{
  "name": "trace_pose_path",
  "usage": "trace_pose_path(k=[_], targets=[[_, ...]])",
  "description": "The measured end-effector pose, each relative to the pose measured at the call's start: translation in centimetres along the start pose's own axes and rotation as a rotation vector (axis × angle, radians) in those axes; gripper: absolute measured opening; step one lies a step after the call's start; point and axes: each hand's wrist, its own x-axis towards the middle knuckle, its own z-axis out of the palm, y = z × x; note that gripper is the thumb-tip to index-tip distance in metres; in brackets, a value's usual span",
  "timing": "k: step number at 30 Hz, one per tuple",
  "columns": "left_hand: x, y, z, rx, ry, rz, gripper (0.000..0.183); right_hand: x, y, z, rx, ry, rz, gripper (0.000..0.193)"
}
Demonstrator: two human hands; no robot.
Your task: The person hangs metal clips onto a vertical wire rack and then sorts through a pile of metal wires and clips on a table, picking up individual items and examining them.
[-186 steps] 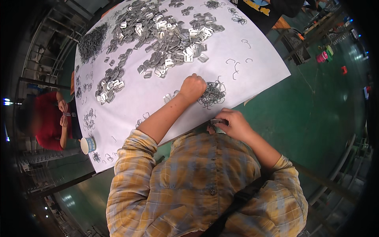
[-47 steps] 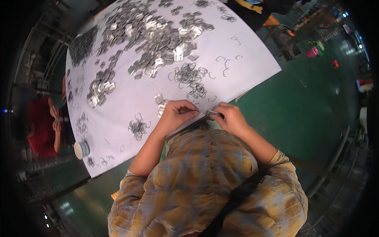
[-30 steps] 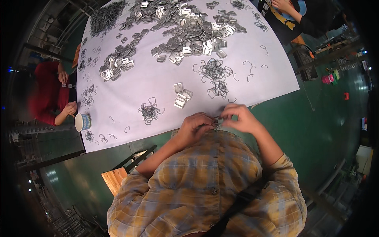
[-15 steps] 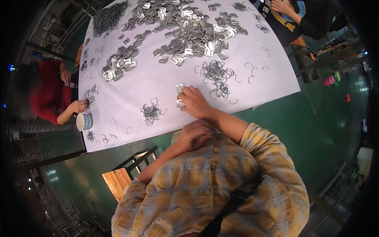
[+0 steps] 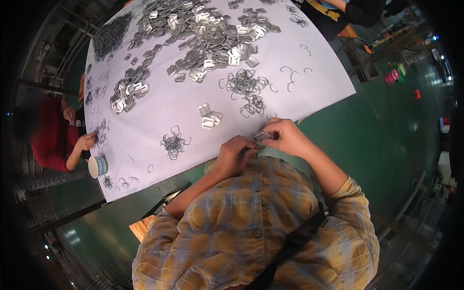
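Note:
In front of my chest, at the table's near edge, both hands meet. My right hand [image 5: 288, 138] pinches a grey metal buckle [image 5: 261, 139] between thumb and fingers. Close against it, my left hand [image 5: 234, 155] is closed with its fingertips at the buckle; what lies in those fingers is too small to make out. Just beyond my hands, a few loose metal buckles [image 5: 209, 119] lie together on the white tabletop. To their left rests a small heap of bent wire rings [image 5: 174, 144], and a larger heap of wire rings [image 5: 245, 83] lies farther off to the right.
A large pile of metal buckles [image 5: 212, 43] covers the table's far middle, with a smaller buckle pile [image 5: 129, 89] left of it. A paper cup [image 5: 97, 166] stands at the left edge. One person [image 5: 55, 130] works there; another [image 5: 333, 12] is at the far right.
My right hand has drawn back from the loose buckles to the near edge, bringing a buckle to my left hand. The view has shifted, with the table now lying farther left.

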Motion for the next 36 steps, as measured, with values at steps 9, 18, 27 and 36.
trace_pose_path(k=[9,18,27,36], targets=[[1.9,0.6,0.5,0.084,-0.125,0.003,0.014,-1.8,-0.9,-0.1,-0.191,0.098,0.055,0.015],[4.5,-1.2,-2.3,-0.011,-0.181,-0.135,0.011,-2.4,-0.5,0.0,-0.21,0.251,-0.127,0.013],[6.9,-6.5,-1.3,0.952,-0.3,0.468,0.004,-2.3,1.3,0.2,-0.271,0.208,-0.193,0.014],[9.5,-5.5,-1.0,1.041,-0.401,0.344,0.004,-1.9,1.8,0.5,-0.258,0.24,-0.172,0.013]])
